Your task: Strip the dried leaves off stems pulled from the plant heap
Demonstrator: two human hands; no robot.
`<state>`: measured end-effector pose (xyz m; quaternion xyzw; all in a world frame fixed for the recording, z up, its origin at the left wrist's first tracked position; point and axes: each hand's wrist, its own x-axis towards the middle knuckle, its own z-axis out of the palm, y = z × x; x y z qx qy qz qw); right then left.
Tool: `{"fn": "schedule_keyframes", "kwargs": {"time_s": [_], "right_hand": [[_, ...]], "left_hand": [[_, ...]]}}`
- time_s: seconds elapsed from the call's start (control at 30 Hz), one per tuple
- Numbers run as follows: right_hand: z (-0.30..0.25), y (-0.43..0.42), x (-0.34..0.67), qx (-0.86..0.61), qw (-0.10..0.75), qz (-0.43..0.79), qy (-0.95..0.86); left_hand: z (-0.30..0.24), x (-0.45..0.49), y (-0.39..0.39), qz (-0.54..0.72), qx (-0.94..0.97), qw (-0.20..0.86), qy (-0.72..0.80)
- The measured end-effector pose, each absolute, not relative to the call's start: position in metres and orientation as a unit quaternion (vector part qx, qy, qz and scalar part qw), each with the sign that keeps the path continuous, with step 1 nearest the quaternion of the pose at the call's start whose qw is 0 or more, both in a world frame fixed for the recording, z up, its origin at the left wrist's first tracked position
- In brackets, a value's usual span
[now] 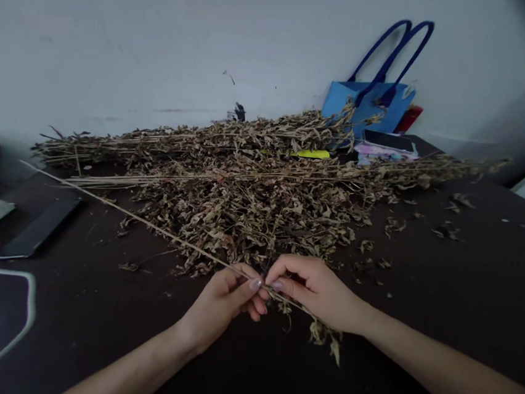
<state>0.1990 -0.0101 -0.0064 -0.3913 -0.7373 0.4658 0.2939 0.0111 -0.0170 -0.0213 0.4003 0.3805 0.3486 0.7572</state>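
A long dried plant stalk [154, 229] runs slantwise from the upper left down to the front middle. Its upper length is bare, while curled dry leaves [321, 332] hang from its lower end. My left hand [223, 300] is closed on the stalk, thumb pressed on top. Right beside it, my right hand [315, 291] pinches the same stalk between thumb and forefinger. Just beyond both hands lies a heap of loose dried leaves [246, 217].
Behind the heap lie a bundle of leafy dried stalks [183, 142] and several bare stalks [112, 182]. A blue bag [341, 99], a phone [388, 140] and a yellow object [311, 154] stand or lie at the back right. A dark flat object [40, 227] rests on the left.
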Motion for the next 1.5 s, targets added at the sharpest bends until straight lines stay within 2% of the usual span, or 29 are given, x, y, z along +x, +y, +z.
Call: {"fn": "schedule_keyframes", "kwargs": {"time_s": [0.1,0.3,0.4,0.67,0.87,1.17,1.4,1.5], "right_hand": [[-0.008,-0.006,0.194,-0.386,0.317,0.422,-0.756],[-0.023,-0.005,0.197,-0.382,0.305,0.583,-0.649],[-0.024,-0.007,0.203,-0.374,0.284,0.603,-0.644],[-0.015,-0.007,0.213,-0.326,0.270,0.374,-0.825],[-0.018,-0.010,0.215,-0.300,0.223,0.288,-0.882],[-0.018,-0.010,0.216,-0.289,0.185,0.277,-0.897],[-0.017,-0.012,0.208,-0.332,0.252,0.338,-0.844],[-0.017,-0.013,0.207,-0.339,0.251,0.336,-0.842]], "left_hand": [[-0.022,0.009,-0.014,0.351,0.407,0.750,0.384],[-0.027,0.009,-0.013,0.338,0.421,0.750,0.382],[-0.027,0.011,-0.015,0.321,0.430,0.751,0.384],[-0.027,0.013,-0.017,0.337,0.406,0.761,0.377],[-0.032,0.012,-0.018,0.329,0.433,0.747,0.382],[-0.036,0.010,-0.016,0.303,0.475,0.728,0.389],[-0.033,0.009,-0.015,0.296,0.502,0.712,0.391],[-0.033,0.009,-0.015,0.292,0.510,0.707,0.392]]}}
